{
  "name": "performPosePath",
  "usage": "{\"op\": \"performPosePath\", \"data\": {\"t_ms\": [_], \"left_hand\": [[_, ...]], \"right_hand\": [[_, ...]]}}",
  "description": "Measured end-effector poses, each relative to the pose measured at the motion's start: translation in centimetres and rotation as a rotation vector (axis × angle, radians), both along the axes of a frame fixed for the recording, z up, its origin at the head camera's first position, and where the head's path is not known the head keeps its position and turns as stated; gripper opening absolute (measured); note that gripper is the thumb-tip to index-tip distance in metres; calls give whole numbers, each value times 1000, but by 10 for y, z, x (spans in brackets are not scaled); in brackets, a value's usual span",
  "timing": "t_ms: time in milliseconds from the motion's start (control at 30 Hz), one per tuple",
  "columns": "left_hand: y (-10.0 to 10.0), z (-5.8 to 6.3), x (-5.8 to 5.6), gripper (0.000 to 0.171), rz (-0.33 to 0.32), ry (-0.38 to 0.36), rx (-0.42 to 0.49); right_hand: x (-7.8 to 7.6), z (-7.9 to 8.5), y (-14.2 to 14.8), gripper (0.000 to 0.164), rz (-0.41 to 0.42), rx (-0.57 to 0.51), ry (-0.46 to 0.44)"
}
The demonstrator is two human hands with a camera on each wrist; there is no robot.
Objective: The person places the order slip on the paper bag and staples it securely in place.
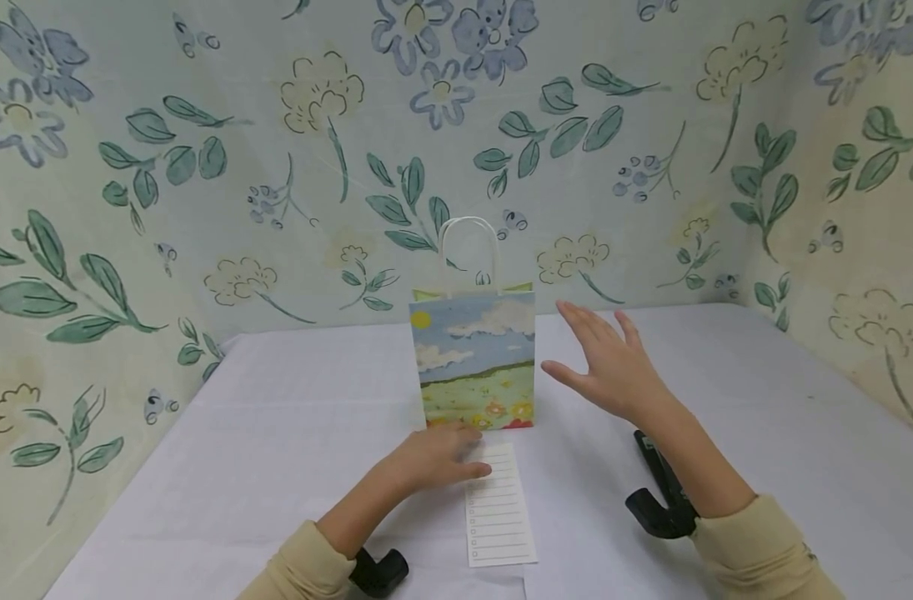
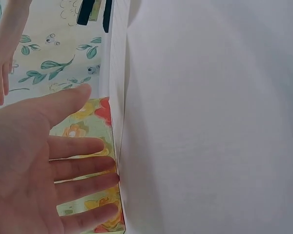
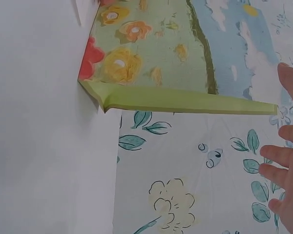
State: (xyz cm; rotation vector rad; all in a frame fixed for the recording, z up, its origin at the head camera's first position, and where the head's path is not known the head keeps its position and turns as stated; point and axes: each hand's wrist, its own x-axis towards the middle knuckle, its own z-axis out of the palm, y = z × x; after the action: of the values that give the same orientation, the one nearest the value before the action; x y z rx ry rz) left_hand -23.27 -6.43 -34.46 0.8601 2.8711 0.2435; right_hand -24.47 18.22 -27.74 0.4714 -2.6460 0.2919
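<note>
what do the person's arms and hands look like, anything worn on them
The left hand and right hand are bare, with no gloves or rings showing. The left sleeve and right sleeve are beige. A bent black piece shows by the right sleeve; another black piece, partly hidden, shows by the left sleeve.

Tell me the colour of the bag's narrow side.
The narrow side of the bag is light yellowish green; the right wrist view shows it best.

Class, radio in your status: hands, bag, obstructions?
Left hand low before bag, right hand raised alongside; neither grips anything. Bag upright. List sheet in front; no obstruction seen.
</note>
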Motion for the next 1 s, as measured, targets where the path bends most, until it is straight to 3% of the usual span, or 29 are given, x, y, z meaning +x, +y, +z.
{"op": "performPosePath", "data": {"t_ms": [300, 867, 1000], "left_hand": [[2, -1, -1, 51, -35, 60, -4], [7, -4, -2, 50, 6, 6, -6], [7, -5, -2, 45, -5, 27, 3]], "right_hand": [[-4, 8, -8, 84, 30, -10, 4], [-12, 6, -19, 91, 63, -59, 27], [-14, 6, -21, 91, 58, -59, 23]]}}
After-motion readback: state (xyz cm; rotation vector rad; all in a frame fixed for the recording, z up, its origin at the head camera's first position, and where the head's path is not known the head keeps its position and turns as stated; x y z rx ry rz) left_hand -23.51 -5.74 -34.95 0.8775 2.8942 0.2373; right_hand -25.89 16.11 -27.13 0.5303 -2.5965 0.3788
